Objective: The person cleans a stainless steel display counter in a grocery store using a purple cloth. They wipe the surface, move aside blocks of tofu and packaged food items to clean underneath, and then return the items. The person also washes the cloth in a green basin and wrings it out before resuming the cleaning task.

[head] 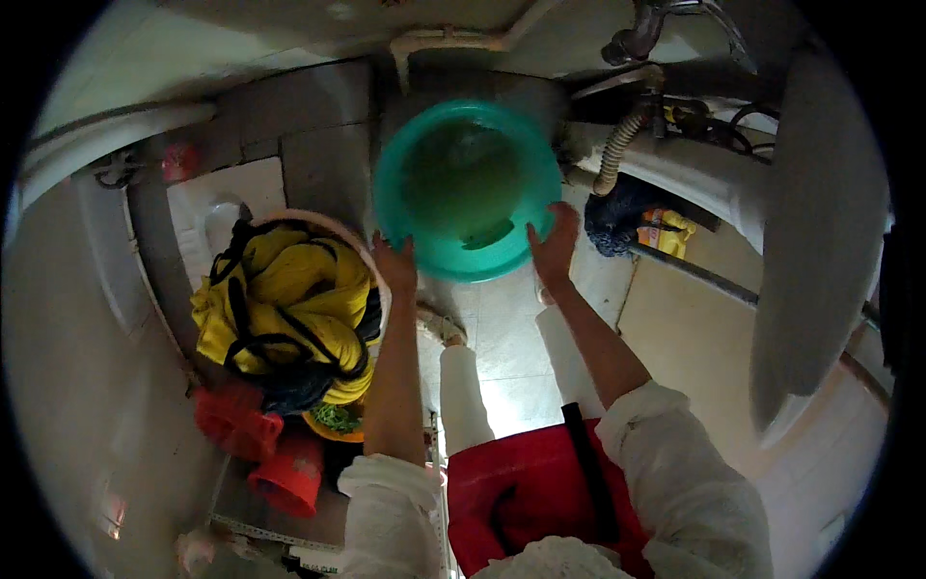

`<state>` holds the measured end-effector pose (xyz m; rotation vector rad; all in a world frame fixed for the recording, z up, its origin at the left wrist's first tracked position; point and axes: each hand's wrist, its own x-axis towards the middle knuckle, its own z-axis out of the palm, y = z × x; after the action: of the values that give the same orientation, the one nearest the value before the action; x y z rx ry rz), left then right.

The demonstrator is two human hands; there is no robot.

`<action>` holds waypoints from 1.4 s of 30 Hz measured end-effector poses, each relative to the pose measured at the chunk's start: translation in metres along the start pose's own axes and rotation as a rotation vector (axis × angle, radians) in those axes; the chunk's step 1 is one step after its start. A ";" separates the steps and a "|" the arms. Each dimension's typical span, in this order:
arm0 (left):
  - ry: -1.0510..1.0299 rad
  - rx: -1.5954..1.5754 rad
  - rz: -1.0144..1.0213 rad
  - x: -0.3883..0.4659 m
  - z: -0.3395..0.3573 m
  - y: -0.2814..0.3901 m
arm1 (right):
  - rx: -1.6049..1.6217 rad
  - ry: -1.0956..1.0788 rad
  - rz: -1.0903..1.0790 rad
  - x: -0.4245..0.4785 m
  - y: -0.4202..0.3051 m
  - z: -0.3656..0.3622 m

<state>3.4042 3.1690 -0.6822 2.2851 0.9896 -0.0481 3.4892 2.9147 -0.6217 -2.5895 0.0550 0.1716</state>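
Note:
A round teal plastic basin (387,188) holds murky greenish liquid (463,174). A dark patch shows near its front inner wall. My left hand (396,265) grips the rim at the front left, with its thumb on the inside. On the front right, my right hand (555,242) grips the same rim in the same way. Whether the basin rests on the floor or is held just above it, I cannot tell. Beside my left forearm, bunched yellow cloth with black bands (304,275) fills a pale pink tub (329,219).
A white squat toilet (224,210) is set in the floor at left. Red plastic containers (289,474) and an orange bowl (323,427) with greens stand below the tub. At right are a metal faucet (640,40), a corrugated drain hose (613,155) and a yellow packet (673,231).

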 end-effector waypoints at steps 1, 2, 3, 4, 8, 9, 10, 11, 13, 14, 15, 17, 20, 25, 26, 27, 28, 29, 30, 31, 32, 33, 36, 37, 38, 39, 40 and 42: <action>-0.037 -0.033 -0.015 0.006 0.001 0.009 | 0.006 0.165 0.120 0.010 0.012 0.000; -0.004 -0.095 0.132 0.009 0.003 0.043 | -0.139 0.347 0.150 0.016 0.045 0.000; -0.031 -0.117 0.110 0.014 0.005 0.050 | -0.047 0.256 0.244 0.023 0.061 0.002; -0.053 -0.132 0.080 0.020 0.004 0.050 | 0.050 0.155 0.330 0.030 0.070 0.005; -0.197 -0.221 0.057 0.030 -0.008 0.035 | 0.103 -0.027 0.349 0.046 0.064 0.014; -0.214 -0.169 0.045 0.025 -0.008 0.035 | 0.121 -0.003 0.360 0.046 0.064 0.014; -0.235 -0.122 0.038 0.016 -0.006 0.039 | 0.136 0.029 0.373 0.048 0.067 0.012; -0.257 -0.075 0.032 0.007 -0.005 0.042 | 0.150 0.061 0.387 0.048 0.071 0.008; -0.202 -0.344 -0.103 -0.008 -0.005 0.013 | 0.228 0.052 0.347 0.058 0.053 0.003; -0.181 -0.485 -0.169 -0.016 -0.005 0.001 | 0.258 0.048 0.331 0.060 0.046 -0.002; -0.209 -0.536 -0.223 -0.025 -0.008 0.001 | 0.232 0.041 0.329 0.058 0.045 -0.006; -0.291 -0.630 -0.340 -0.046 -0.024 0.020 | 0.164 0.026 0.351 0.045 0.051 -0.023; -0.318 -0.754 -0.469 -0.080 -0.071 0.063 | 0.225 -0.004 0.418 0.020 0.042 -0.058; -0.279 -0.735 -0.467 -0.140 -0.180 0.102 | 0.445 -0.103 0.657 -0.036 -0.017 -0.155; -0.242 -0.785 -0.472 -0.154 -0.205 0.129 | 0.432 -0.123 0.658 -0.047 -0.030 -0.181; -0.245 -0.745 -0.485 -0.167 -0.230 0.132 | 0.424 -0.143 0.654 -0.058 -0.043 -0.205; -0.253 -0.706 -0.493 -0.180 -0.254 0.134 | 0.431 -0.153 0.630 -0.069 -0.052 -0.227; -0.218 -0.698 -0.430 -0.193 -0.277 0.143 | 0.444 -0.165 0.603 -0.079 -0.061 -0.247; -0.178 -0.689 -0.364 -0.205 -0.299 0.156 | 0.475 -0.177 0.602 -0.087 -0.072 -0.273; -0.140 -0.727 -0.329 -0.215 -0.320 0.168 | 0.513 -0.193 0.602 -0.096 -0.088 -0.300; -0.103 -0.764 -0.293 -0.225 -0.338 0.181 | 0.554 -0.208 0.602 -0.106 -0.099 -0.324; -0.066 -0.803 -0.251 -0.233 -0.356 0.200 | 0.592 -0.184 0.577 -0.116 -0.106 -0.345; 0.070 -0.763 -0.154 -0.262 -0.411 0.267 | 0.692 -0.148 0.495 -0.149 -0.127 -0.399; 0.085 -0.776 -0.108 -0.269 -0.426 0.279 | 0.700 -0.123 0.482 -0.158 -0.130 -0.413; 0.099 -0.788 -0.065 -0.276 -0.440 0.291 | 0.705 -0.099 0.470 -0.166 -0.131 -0.424; 0.111 -0.808 -0.023 -0.282 -0.451 0.305 | 0.705 -0.072 0.457 -0.168 -0.132 -0.436; 0.085 -0.789 0.031 -0.283 -0.463 0.316 | 0.787 -0.035 0.445 -0.169 -0.133 -0.446; 0.031 -0.746 0.131 -0.284 -0.484 0.332 | 0.945 0.038 0.421 -0.169 -0.131 -0.465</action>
<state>3.3208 3.0927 -0.0399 1.6525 0.7059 0.3552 3.3836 2.7854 -0.1378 -1.6100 0.5552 0.1876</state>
